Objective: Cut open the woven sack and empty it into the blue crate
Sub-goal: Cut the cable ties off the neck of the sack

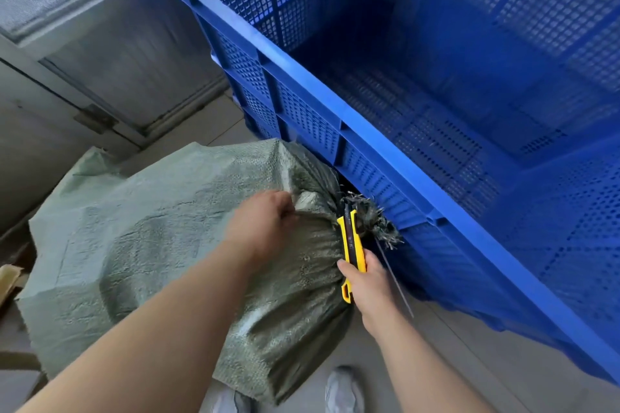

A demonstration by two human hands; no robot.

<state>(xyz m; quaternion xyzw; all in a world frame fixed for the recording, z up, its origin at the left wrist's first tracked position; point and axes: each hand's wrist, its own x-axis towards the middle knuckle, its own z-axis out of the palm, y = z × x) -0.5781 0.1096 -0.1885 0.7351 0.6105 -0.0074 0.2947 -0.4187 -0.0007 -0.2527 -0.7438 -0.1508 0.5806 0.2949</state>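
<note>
On the grey floor [419, 375] beside a large blue crate [339, 104], a green woven sack [151, 245] lies full and bulging, its gathered neck turned toward the crate's near wall. Crate: perforated walls and base, solid rim; its interior shows only bare blue mesh, with no contents visible in the part that is in view. Sack: still closed, its mouth bunched into a frayed, dark tuft [375, 221] that lies just beside the crate wall; what the sack holds cannot be seen. Left hand [265, 218]: fingers curled and pinching a fold of sack fabric just behind the neck. Right hand [365, 278]: closed around the handle of a yellow-and-black utility knife [351, 245], whose front end points up at the gathered neck and meets it at the tie; the blade itself cannot be made out against the dark fibres. A thin grey strip [394, 278] hangs from the tuft, running down past the right hand. Grey shoes [344, 389] appear at the lower edge, next to the sack's near corner. Behind the sack stands a grey panelled door [110, 54]; a piece of cardboard [8, 278] shows at the left edge.
</note>
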